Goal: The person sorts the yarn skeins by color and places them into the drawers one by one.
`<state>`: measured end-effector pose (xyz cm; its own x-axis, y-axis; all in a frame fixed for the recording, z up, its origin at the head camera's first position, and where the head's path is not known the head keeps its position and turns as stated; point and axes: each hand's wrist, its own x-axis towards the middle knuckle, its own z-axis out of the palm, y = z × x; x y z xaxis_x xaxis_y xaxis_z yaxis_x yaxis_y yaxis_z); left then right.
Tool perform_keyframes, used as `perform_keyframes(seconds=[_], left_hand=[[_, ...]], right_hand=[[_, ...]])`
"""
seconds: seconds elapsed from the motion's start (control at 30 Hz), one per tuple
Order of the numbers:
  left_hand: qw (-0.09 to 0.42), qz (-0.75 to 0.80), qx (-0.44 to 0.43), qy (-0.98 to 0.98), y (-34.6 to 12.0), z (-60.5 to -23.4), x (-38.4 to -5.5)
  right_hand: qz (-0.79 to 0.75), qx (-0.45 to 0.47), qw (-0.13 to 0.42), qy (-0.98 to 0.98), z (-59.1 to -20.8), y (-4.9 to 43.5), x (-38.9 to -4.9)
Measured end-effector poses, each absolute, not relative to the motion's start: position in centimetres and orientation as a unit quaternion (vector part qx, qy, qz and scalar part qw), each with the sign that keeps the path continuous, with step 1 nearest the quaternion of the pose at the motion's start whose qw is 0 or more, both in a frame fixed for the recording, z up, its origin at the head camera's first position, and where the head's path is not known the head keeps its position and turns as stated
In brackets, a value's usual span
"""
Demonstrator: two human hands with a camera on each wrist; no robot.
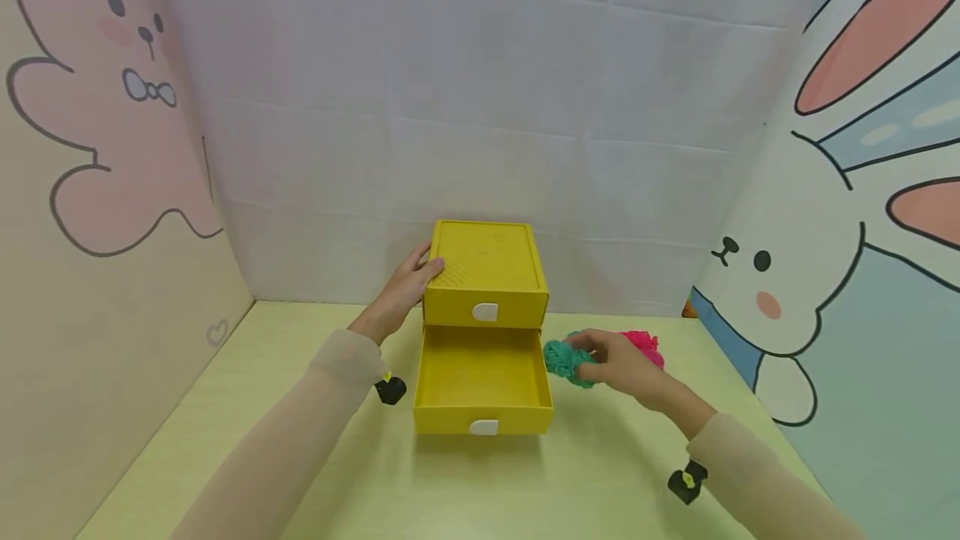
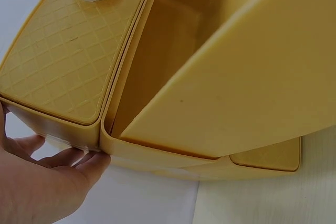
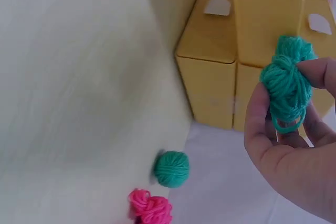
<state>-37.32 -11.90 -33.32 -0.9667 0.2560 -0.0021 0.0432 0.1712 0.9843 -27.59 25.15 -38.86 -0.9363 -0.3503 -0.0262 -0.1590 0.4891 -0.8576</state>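
A yellow drawer cabinet (image 1: 487, 257) stands against the back wall, its middle drawer (image 1: 483, 369) pulled out and bare inside. My left hand (image 1: 405, 286) rests on the cabinet's upper left side, thumb on the top edge and fingers along the side wall. Just right of the open drawer, my right hand (image 1: 618, 365) pinches a small skein of teal yarn (image 3: 287, 85) between thumb and fingers. In the right wrist view, another teal yarn ball (image 3: 171, 169) lies on the table beside some pink yarn (image 3: 152, 206).
The top drawer (image 1: 450, 309) and the bottom drawer (image 3: 210, 30) are closed, each with a white tab handle. A pale table (image 1: 480, 490) carries everything. White cloth (image 1: 480, 107) hangs behind, and printed panels with cartoon animals flank both sides.
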Motion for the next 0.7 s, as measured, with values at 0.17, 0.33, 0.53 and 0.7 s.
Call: perform_keyframes(seconds=[0.17, 0.33, 0.53, 0.7], left_hand=[[0.084, 0.635, 0.095, 0.762, -11.9, -33.3, -37.3], [0.082, 0.634, 0.094, 0.763, -11.9, -33.3, -37.4], [0.082, 0.635, 0.091, 0.763, -11.9, -33.3, -37.3], [0.081, 0.638, 0.084, 0.761, -11.7, -33.4, -37.3]], right_hand=[[-0.509, -0.153, 0.097, 0.842, -36.8, 24.6, -27.1], [-0.497, -0.183, 0.083, 0.844, -35.4, 23.3, -26.7], [-0.463, -0.223, 0.066, 0.855, -34.6, 20.4, -26.2], [-0.421, -0.26, 0.048, 0.868, -35.0, 17.8, -26.3]])
